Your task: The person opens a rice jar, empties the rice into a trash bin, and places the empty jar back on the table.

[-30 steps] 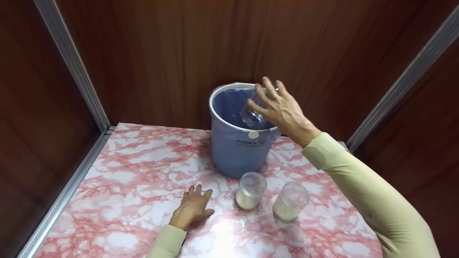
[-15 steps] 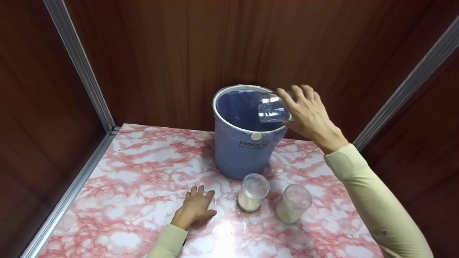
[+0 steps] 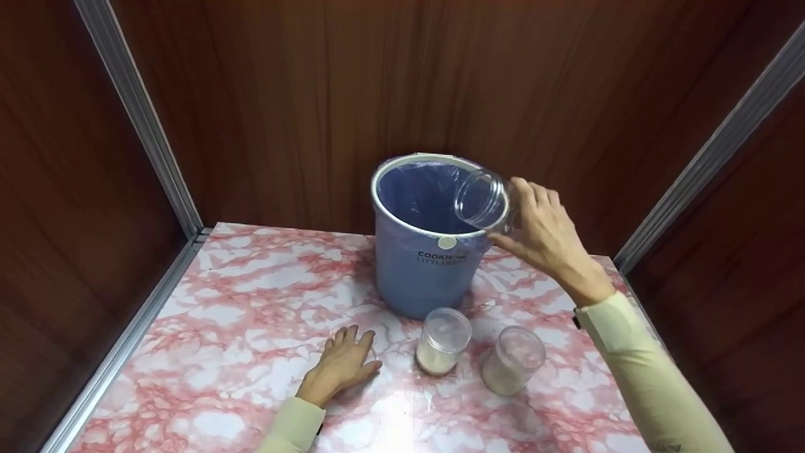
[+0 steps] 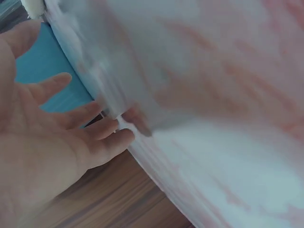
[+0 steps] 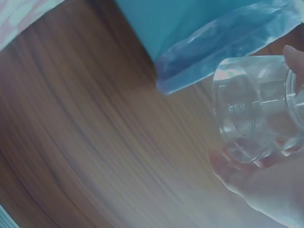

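Observation:
My right hand [image 3: 544,229] grips a clear plastic jar [image 5: 256,107], tilted on its side with its mouth toward the left, over the right rim of a blue bin [image 3: 421,283]. No contents show inside this jar. The bin has a white rim and a thin translucent liner. My left hand [image 3: 339,365] rests palm down on the marbled table with its fingers spread, left of two more clear jars. The nearer-to-bin jar [image 3: 443,340] and the right-hand jar [image 3: 512,362] both stand upright, each with pale material in its lower part.
The pink and white marbled table [image 3: 251,302] carries the bin and jars. Dark wood-grain panels [image 3: 302,113] enclose the back and both sides, with metal strips [image 3: 141,119] along the corners.
My right hand has drawn the jar back from inside the bin toward the right rim, turning it from mouth-down to sideways. My left hand stays in place.

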The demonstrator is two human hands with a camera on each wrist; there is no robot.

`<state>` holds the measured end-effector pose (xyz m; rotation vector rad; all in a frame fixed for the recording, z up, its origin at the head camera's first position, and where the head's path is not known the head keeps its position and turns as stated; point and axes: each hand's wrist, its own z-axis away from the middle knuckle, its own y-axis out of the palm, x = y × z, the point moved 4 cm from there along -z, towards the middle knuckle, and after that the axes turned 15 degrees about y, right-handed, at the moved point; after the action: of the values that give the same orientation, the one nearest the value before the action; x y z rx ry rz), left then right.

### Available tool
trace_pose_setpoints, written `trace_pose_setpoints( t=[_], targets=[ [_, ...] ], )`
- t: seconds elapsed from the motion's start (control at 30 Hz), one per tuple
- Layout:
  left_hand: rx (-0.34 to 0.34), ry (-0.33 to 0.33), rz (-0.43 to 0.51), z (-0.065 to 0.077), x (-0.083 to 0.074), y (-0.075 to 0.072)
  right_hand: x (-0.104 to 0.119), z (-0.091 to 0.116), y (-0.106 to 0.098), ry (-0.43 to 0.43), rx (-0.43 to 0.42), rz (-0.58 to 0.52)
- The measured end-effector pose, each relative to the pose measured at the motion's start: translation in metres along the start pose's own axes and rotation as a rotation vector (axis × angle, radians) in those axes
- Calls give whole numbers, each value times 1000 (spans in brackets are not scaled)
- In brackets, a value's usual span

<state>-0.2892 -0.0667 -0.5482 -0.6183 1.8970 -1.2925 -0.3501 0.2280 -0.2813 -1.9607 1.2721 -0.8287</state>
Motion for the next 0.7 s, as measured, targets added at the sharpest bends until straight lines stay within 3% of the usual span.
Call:
trace_pose_setpoints(
  t=[0.23,0.53,0.7],
  targets=[
    [-81,57,17,-11,-9,-17,-1,27,1,103,81,-218],
    [-229,205,76,-27,-26,-33,5,66,20,114,141,-360],
    [-310,302,71,-39,-35,-43,11,93,38,125,241,-451]
  ],
)
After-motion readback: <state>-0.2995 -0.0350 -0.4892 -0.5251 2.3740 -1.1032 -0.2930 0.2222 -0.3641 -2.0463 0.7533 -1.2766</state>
